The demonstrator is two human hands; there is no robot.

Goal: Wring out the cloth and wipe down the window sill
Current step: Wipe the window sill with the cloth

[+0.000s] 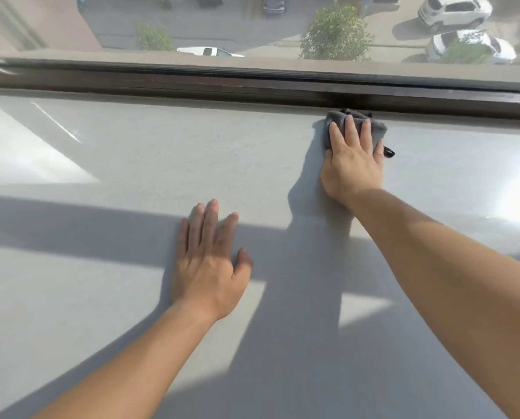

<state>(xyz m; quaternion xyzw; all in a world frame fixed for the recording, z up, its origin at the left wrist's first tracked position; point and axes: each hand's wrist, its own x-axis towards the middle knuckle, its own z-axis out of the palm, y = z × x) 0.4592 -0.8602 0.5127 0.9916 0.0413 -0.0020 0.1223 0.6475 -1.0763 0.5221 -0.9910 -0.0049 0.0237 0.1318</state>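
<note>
A wide, pale grey window sill [131,164] fills the view, lit in patches by sunlight. My right hand [354,164] lies flat with fingers spread on a folded grey cloth [376,128], pressing it against the sill at the far edge, right beside the dark window frame. Most of the cloth is hidden under the fingers. My left hand [211,261] rests palm down on the bare sill nearer to me, fingers apart, holding nothing.
A dark brown window frame [252,86] runs along the far edge of the sill. Beyond the glass [252,22] are a street, trees and parked cars far below. Shadows of my arms cross the sill.
</note>
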